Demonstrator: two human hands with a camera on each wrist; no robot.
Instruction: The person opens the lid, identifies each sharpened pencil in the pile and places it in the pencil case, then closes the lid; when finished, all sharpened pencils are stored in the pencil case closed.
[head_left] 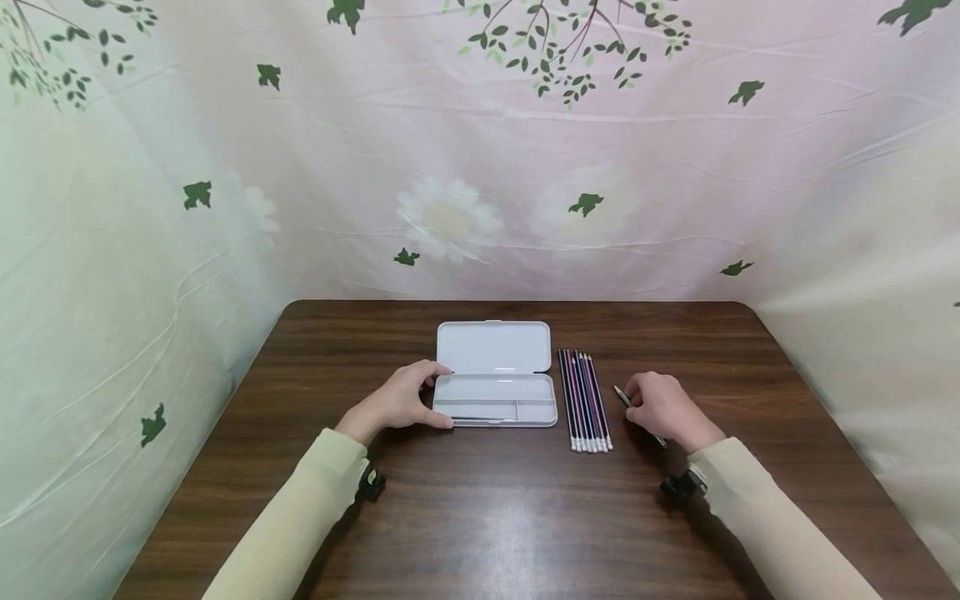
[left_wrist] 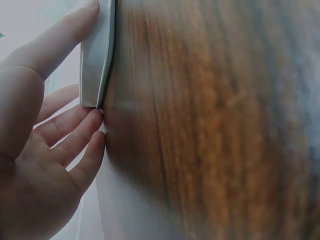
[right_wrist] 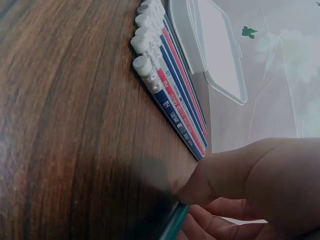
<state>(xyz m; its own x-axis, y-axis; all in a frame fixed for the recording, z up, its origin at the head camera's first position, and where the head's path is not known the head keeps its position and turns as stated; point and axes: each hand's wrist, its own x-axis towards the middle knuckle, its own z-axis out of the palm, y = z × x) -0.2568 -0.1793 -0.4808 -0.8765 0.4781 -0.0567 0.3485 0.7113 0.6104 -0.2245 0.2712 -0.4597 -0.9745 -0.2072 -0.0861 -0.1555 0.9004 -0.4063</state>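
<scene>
A white pencil case [head_left: 493, 388] lies with its lid [head_left: 493, 346] folded back; a long compartment and two smaller ones show inside. My left hand [head_left: 401, 397] grips the case's left end, thumb along the front wall and fingers at the far side and end. To the right of the case, several striped pencils [head_left: 583, 404] lie side by side, their white erasers toward me. Between thumb and fingers my right hand [head_left: 660, 406] pinches a separate pencil, its dark tip end [head_left: 619, 392] poking out at the far left. In the right wrist view that pencil [right_wrist: 174, 223] looks green.
Everything stands on a dark wooden table [head_left: 480, 517] with rounded far corners. A printed cloth [head_left: 510, 167] with leaves and flowers hangs right behind the table and along both sides. A dark wrist device [head_left: 371, 481] is strapped beneath each sleeve.
</scene>
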